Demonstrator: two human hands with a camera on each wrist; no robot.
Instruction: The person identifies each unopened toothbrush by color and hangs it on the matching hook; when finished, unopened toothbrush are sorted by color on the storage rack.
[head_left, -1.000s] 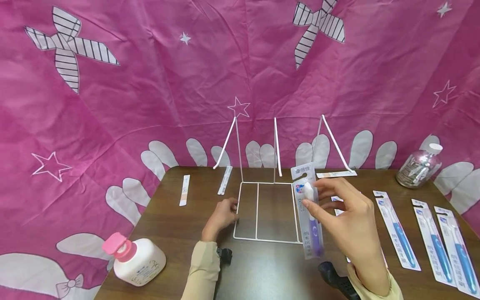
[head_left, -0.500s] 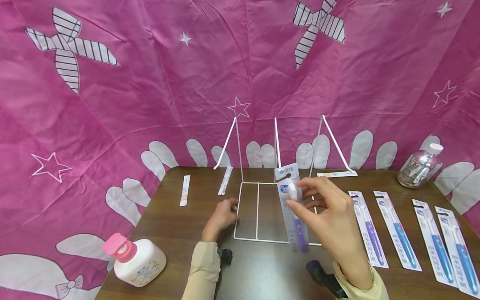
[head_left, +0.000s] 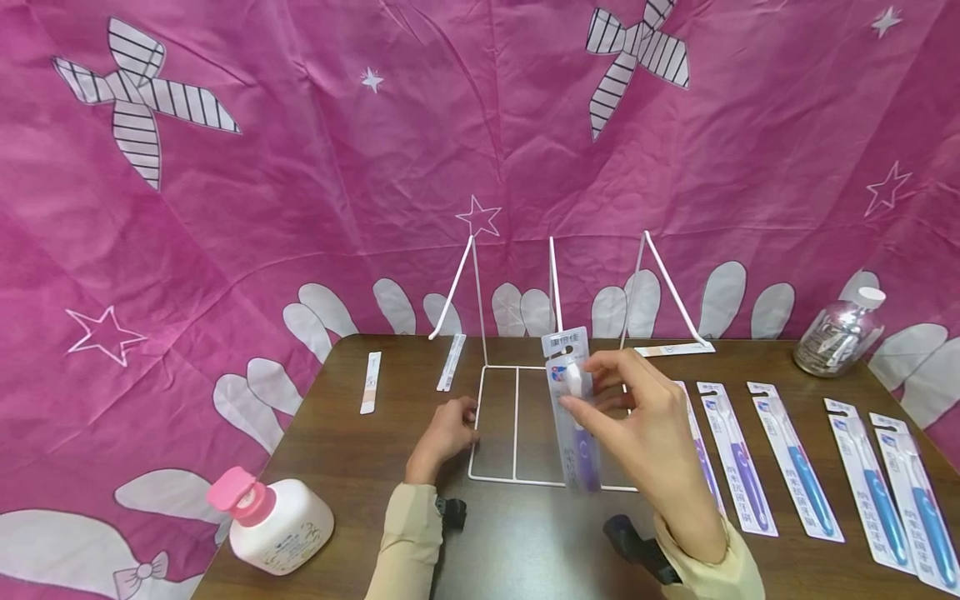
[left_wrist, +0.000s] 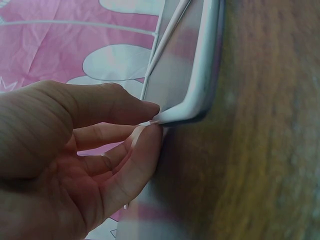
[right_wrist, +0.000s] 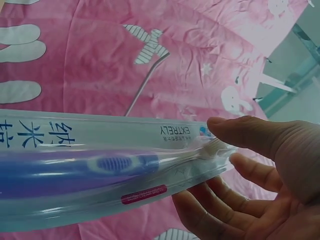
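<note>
Head view, pack: the toothbrush pack (head_left: 567, 433) is held above the surface (head_left: 360, 467), in front of the white wire rack (head_left: 516, 425); long axis near upright, slotted end uppermost, top leaning slightly left.
Head view, middle prong: the tip of the middle prong (head_left: 555, 283) meets the pack's slotted end in outline; whether they touch cannot be told.
Head view, nearer hand: the right hand (head_left: 648, 425), on the pack's right; the left hand (head_left: 444, 435) lies at the rack's left side.
Left wrist view, left hand: thumb and finger together on the base wire, beside a rounded corner.
Right wrist view, right hand: clamped on the pack near the bristles, the handle pointing away.
</note>
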